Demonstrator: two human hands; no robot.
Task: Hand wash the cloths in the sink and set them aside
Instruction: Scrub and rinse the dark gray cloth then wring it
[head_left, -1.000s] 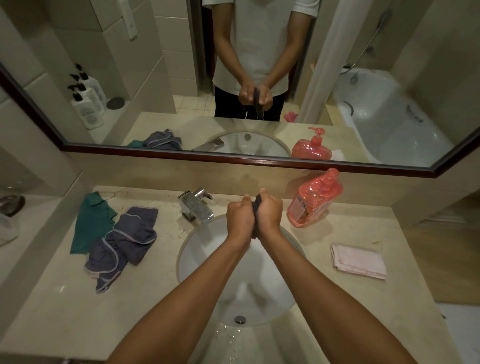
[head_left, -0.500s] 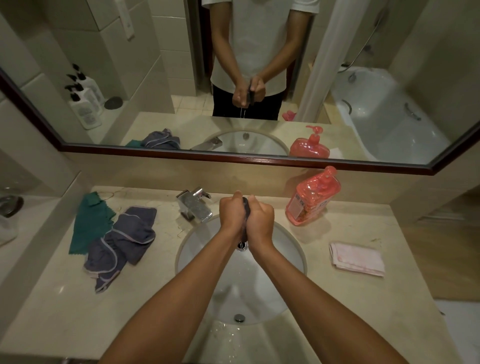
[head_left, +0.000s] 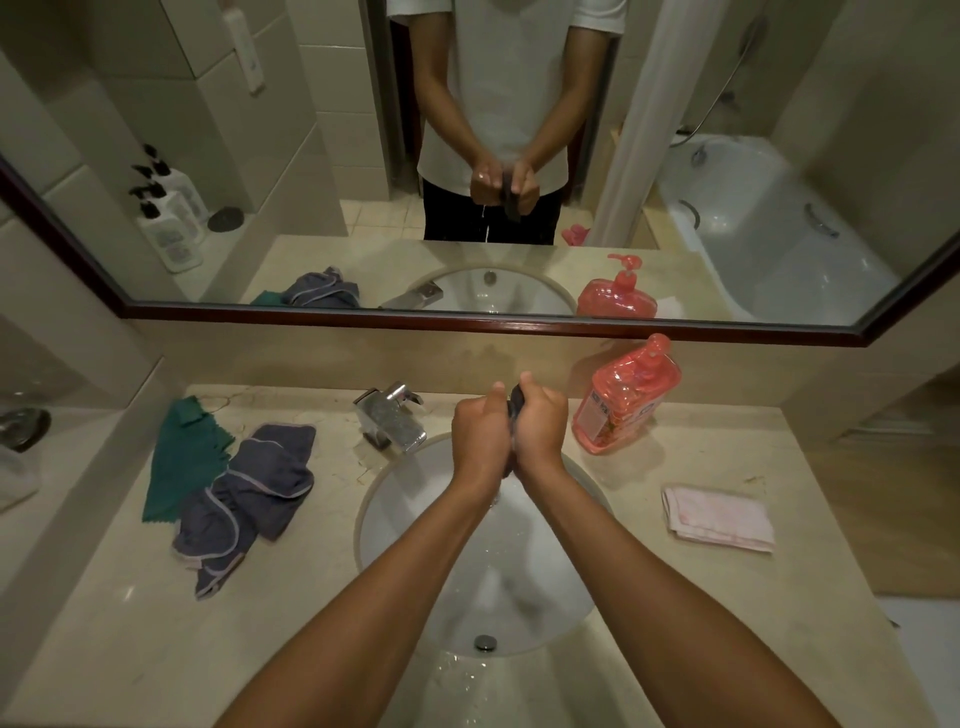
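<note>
Your forearms run from the near edge out over the sink, wrists nearly touching. Your left hand and right hand are fisted side by side around a dark cloth, squeezed upright between them; only its top end shows, the rest hidden by your fingers. Left on the counter lie a gray cloth overlapping a green cloth; right, a pink cloth. Farther back stand the faucet and soap bottle.

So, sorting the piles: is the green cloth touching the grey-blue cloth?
Touching. The head view shows the grey-blue cloth overlapping the green cloth's right edge.
</note>
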